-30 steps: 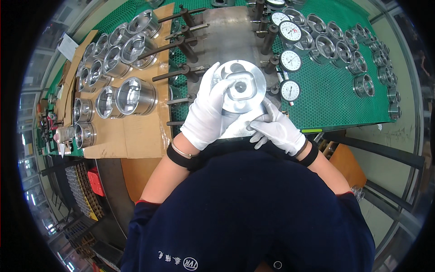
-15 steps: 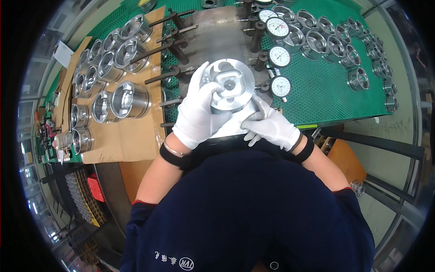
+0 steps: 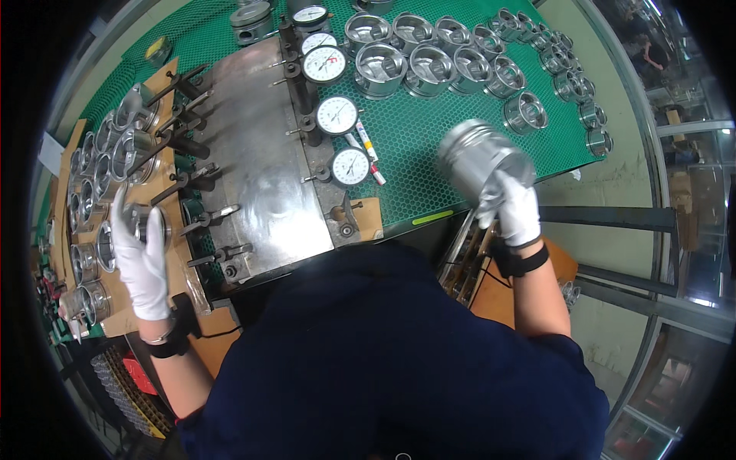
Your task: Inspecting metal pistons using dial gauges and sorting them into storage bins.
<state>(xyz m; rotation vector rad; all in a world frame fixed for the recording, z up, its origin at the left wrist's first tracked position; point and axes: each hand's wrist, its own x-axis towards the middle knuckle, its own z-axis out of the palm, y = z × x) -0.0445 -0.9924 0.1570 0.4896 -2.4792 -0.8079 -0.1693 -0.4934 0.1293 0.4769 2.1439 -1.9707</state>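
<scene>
A shiny metal piston [image 3: 477, 159] is held over the right part of the green mat, tilted and slightly smeared by motion. My gloved right hand [image 3: 517, 211] grips its lower right edge. On the left, my gloved left hand [image 3: 143, 264] is open, its fingers and thumb spread apart. Just beyond those fingers, another piston [image 3: 138, 218] stands on the cardboard, partly hidden by the hand. Whether the fingers touch it, I cannot tell. Between my hands lies a bare steel plate [image 3: 264, 153] flanked by clamp posts.
Several dial gauges [image 3: 337, 115] line the plate's right side, with marker pens [image 3: 368, 143] beside them. Pistons [image 3: 429, 67] stand in rows on the green mat [image 3: 410, 172]. More pistons cover the cardboard [image 3: 172, 257] at left. A dark metal rail [image 3: 606, 217] runs along the right.
My hands have parted from the steel plate: the right carried the piston rightward and turned it on its side, while the left moved out to the cardboard. The view has shifted too.
</scene>
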